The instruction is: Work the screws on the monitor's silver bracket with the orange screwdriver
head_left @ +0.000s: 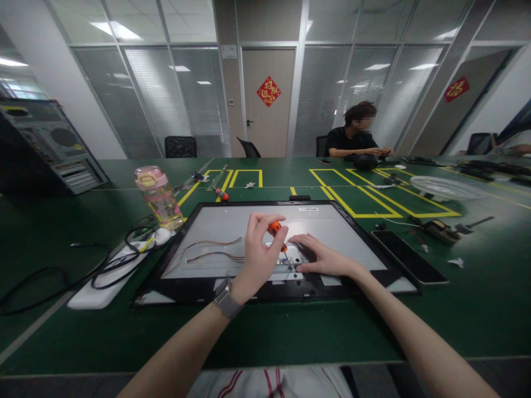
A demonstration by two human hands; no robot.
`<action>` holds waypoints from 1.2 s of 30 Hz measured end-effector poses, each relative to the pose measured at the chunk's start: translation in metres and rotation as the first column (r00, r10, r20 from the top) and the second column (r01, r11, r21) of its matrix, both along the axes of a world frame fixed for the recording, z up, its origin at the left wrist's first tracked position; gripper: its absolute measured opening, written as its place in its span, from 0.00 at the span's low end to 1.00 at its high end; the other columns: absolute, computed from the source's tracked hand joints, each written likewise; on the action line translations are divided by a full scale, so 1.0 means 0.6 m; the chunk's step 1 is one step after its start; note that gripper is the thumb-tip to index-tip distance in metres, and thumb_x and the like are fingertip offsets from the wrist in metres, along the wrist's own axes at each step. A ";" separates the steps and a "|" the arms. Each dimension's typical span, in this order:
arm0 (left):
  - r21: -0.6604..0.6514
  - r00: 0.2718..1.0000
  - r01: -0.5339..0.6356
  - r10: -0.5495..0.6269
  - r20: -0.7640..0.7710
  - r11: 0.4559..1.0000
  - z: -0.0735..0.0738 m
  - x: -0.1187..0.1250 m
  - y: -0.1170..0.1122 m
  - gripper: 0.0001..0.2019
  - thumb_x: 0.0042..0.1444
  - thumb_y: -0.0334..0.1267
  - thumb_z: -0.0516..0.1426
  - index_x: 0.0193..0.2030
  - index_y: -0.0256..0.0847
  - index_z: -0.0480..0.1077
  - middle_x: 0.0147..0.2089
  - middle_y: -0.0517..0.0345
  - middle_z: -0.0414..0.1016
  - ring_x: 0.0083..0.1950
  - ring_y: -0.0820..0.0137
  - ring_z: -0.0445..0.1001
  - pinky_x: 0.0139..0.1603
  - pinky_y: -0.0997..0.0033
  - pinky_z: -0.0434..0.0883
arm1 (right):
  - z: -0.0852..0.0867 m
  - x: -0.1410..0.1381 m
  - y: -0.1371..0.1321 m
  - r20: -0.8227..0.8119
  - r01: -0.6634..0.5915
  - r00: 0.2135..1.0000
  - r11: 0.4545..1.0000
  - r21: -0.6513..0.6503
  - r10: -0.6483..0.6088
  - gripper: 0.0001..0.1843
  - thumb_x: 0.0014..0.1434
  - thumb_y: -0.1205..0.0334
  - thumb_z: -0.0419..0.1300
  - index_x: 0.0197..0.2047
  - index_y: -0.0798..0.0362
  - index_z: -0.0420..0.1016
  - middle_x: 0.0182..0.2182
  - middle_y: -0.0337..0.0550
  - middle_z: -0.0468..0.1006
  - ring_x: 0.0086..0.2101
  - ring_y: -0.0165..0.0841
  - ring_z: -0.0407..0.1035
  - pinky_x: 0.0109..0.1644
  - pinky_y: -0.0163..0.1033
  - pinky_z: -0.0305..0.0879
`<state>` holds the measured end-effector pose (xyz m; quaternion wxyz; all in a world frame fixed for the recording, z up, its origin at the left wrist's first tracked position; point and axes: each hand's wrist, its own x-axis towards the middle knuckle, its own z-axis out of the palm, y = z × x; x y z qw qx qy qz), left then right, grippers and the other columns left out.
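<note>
A flat display panel [352, 243] with a black frame and grey metal back lies on the green table in front of me. My left hand [263, 243], a watch on its wrist, is closed around the orange handle of a screwdriver [275, 228]. The screwdriver tilts, its shaft pointing down at a small metal bracket [292, 265] near the panel's front edge. My right hand [321, 255] rests on the panel beside the bracket, fingers apart, with fingertips close to the screwdriver's tip. Thin wires [215, 255] run across the panel left of my hands.
Left of the panel are a white power strip [99, 284] with black cables and a pink-topped bottle [160, 196]. A phone [409, 257] lies to the right. Another red-handled screwdriver [223, 194] lies behind the panel. A computer tower [45, 146] stands far left. One person [352, 138] sits across the table.
</note>
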<state>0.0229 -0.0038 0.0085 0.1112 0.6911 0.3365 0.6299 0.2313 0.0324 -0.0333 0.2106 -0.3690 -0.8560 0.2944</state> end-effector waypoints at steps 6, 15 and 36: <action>-0.002 0.998 0.065 -0.065 -0.026 0.998 0.003 -0.001 -0.004 0.11 0.66 0.33 0.50 0.50 0.42 0.71 0.42 0.55 0.71 0.44 0.69 0.71 0.46 0.67 0.69 | 0.003 -0.001 -0.002 0.003 0.003 1.000 1.000 0.000 -0.003 0.36 0.54 0.48 0.66 0.62 0.49 0.63 0.60 0.51 0.66 0.61 0.48 0.57 0.67 0.60 0.47; 0.019 0.989 0.124 -0.122 -0.080 0.992 -0.002 -0.004 -0.005 0.14 0.65 0.32 0.49 0.55 0.43 0.69 0.45 0.53 0.70 0.46 0.68 0.70 0.48 0.64 0.69 | 0.000 0.000 -0.001 -0.019 -0.008 1.000 1.000 0.015 0.008 0.36 0.54 0.49 0.66 0.63 0.48 0.62 0.60 0.52 0.66 0.61 0.48 0.58 0.67 0.60 0.46; 0.069 0.992 0.093 -0.086 -0.097 0.993 -0.001 -0.002 -0.008 0.16 0.64 0.31 0.51 0.57 0.44 0.69 0.47 0.52 0.71 0.48 0.67 0.71 0.49 0.64 0.70 | -0.006 0.001 0.002 -0.001 0.007 1.000 1.000 0.014 -0.007 0.37 0.53 0.46 0.66 0.63 0.47 0.62 0.59 0.51 0.66 0.60 0.49 0.58 0.67 0.61 0.47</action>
